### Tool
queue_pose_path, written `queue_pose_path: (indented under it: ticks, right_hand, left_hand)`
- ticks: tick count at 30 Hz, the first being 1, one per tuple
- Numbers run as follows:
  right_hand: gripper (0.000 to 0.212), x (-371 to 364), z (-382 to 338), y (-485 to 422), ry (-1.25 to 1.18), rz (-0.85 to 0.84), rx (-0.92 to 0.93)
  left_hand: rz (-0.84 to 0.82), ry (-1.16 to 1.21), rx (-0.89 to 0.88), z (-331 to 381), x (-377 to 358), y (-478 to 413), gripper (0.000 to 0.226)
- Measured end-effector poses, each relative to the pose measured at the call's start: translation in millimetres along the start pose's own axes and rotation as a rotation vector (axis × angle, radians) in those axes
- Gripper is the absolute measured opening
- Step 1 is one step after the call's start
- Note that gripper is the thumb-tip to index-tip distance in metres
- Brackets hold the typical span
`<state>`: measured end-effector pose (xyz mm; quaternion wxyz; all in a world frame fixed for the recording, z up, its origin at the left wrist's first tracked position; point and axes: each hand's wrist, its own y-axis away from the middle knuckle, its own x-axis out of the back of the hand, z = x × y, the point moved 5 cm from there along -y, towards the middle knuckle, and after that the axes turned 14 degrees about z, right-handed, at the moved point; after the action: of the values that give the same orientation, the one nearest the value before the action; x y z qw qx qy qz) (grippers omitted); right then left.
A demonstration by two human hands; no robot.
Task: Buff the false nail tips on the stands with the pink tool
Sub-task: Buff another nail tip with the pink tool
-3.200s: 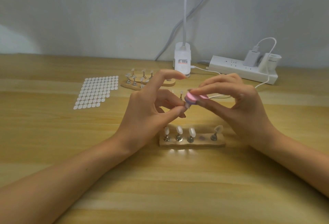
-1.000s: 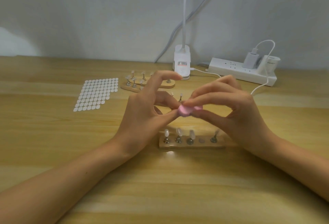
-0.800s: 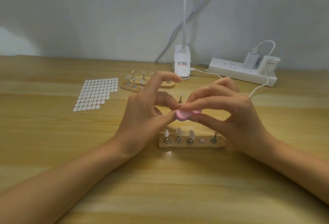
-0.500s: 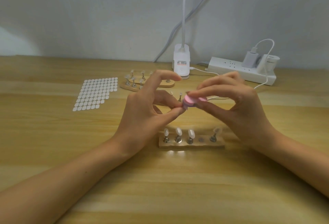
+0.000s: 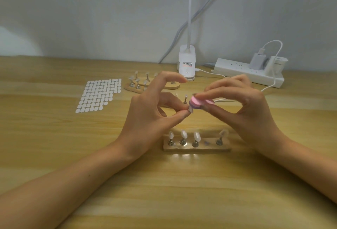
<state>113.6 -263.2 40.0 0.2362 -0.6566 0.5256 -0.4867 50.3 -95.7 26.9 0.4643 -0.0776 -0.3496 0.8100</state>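
Head view (the only one we had). Both hands were raised above the tabletop (image 5: 164, 192) and met just over the near stand (image 5: 197, 149). The left hand (image 5: 149, 114) pinched a small pale nail tip (image 5: 191, 109) between thumb and a fingertip, with its index finger lifted clear. We judged the pinch was there to steady the tip against rubbing. The right hand (image 5: 244, 114) gripped the pink tool (image 5: 198, 101) flat, thumb below and fingers (image 5: 220, 92) above, and the tool's end touched the tip from above. That hold, we reckoned, let the flat face sweep across it.

The near stand carried three white tips (image 5: 183, 135) upright on metal pegs at its left and one clearer tip (image 5: 224, 133) tilted at its right. Between them was a bare spot (image 5: 207, 143) (likely where the held tip belonged; we could not tell whether its peg came along). Lifting it off probably gave better reach than working in the row.

Farther back lay two far stands (image 5: 134, 90) with tips and a sheet of white dots (image 5: 99, 94) to their left. A lamp base (image 5: 187, 64) and a power strip (image 5: 246, 74) sat by the wall.
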Motion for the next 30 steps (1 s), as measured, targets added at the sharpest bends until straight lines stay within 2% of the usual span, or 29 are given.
queue_pose_path:
  ticks: [3, 7, 11, 14, 18, 21, 25, 28, 30]
  right_hand:
    - [0.021, -4, -5, 2, -0.017, -0.042, 0.070]
    - [0.021, 1, 3, -1, 0.002, 0.000, -0.026]
    - [0.020, -5, -7, 3, -0.021, -0.049, 0.077]
    - [0.020, -1, 0, 0, 0.001, -0.008, 0.001]
    - [0.020, -4, -5, 3, -0.022, -0.053, 0.063]
    - [0.020, -1, 1, 0, -0.008, -0.016, -0.009]
    - [0.020, -5, -5, 3, -0.034, -0.059, 0.060]
    - [0.021, -1, 1, 1, -0.013, -0.020, -0.011]
    - [0.020, -3, 0, 2, -0.026, -0.035, 0.005]
  left_hand:
    - [-0.009, -0.007, -0.029, 2, -1, 0, 0.049]
    - [-0.005, -0.008, -0.002, 0, 0, 0, 0.050]
    - [-0.028, -0.012, -0.037, 3, -2, 0, 0.050]
    - [-0.024, -0.001, -0.001, 0, -2, 0, 0.050]
    - [-0.027, -0.004, -0.026, 2, -2, 0, 0.049]
    - [-0.021, 0.005, 0.007, 0, -1, -1, 0.049]
    - [-0.034, -0.001, -0.022, 3, -2, 0, 0.050]
    - [-0.031, -0.002, -0.002, 1, -2, -1, 0.049]
    - [-0.035, 0.001, -0.011, 2, -2, 0, 0.048]
